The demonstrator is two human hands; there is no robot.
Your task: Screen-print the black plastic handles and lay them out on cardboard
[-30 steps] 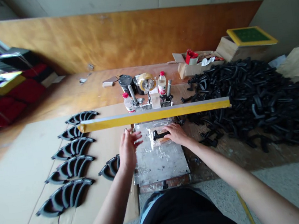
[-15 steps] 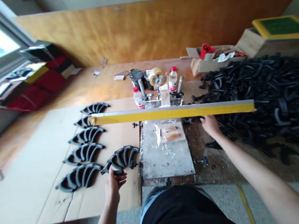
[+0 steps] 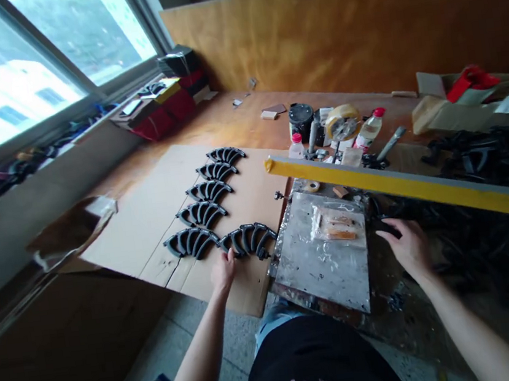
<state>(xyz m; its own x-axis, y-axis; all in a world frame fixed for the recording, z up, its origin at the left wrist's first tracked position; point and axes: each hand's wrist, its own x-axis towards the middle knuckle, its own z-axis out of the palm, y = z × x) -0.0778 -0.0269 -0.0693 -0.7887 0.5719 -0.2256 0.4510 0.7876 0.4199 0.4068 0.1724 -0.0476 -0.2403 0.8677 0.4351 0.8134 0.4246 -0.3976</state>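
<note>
Black part (image 3: 387,227) pinched in right hand (image 3: 411,250), far end toward metal plate (image 3: 322,272); left hand (image 3: 223,273) beside curved row (image 3: 247,239), grip unclear.

Yellow-edged bar (image 3: 403,189) slanting across far end of metal plate (image 3: 329,268), open air above plate's near half

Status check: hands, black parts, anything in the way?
Left hand at nearest fan of black parts, grip unclear. Right hand holds single black part beside metal plate. Yellow bar crosses view beyond plate.
</note>
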